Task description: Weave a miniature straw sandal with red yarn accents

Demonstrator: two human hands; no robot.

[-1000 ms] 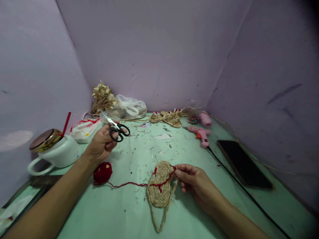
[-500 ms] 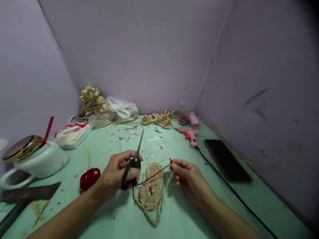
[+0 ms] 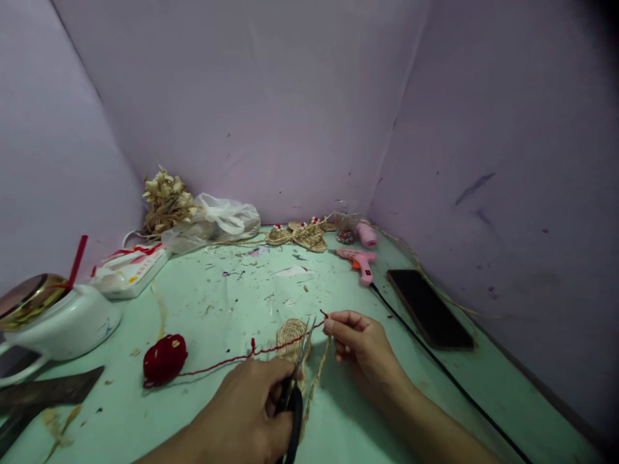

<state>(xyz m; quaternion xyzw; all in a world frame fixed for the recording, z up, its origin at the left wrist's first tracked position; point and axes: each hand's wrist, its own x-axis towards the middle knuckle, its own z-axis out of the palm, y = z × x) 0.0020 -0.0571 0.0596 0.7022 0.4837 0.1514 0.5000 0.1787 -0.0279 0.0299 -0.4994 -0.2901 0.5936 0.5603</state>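
Note:
My left hand (image 3: pixel 256 406) grips black-handled scissors (image 3: pixel 293 403), whose blades are parted around the red yarn (image 3: pixel 227 362) near its right end. My right hand (image 3: pixel 360 338) pinches that end of the yarn between thumb and fingertips. From there the strand runs left to a red yarn ball (image 3: pixel 165 359), with a small knot or loop partway along. Beneath the scissors lies a coiled straw-rope piece (image 3: pixel 290 335), its lower part hidden by my left hand and the scissors. A loose tail of straw braid (image 3: pixel 316 380) hangs below my right fingers.
A pink glue gun (image 3: pixel 358 263) with a black cord and a phone (image 3: pixel 430 309) lie on the right. Finished straw pieces (image 3: pixel 307 237) rest by the back wall. A white mug (image 3: pixel 80 325), a dark blade (image 3: pixel 58 390) and a box (image 3: pixel 133 269) are on the left.
My left hand has turned and moved down and right, bringing the scissors' blades to the yarn near my right hand. The strand to the ball now shows stretched out. The view shifted slightly.

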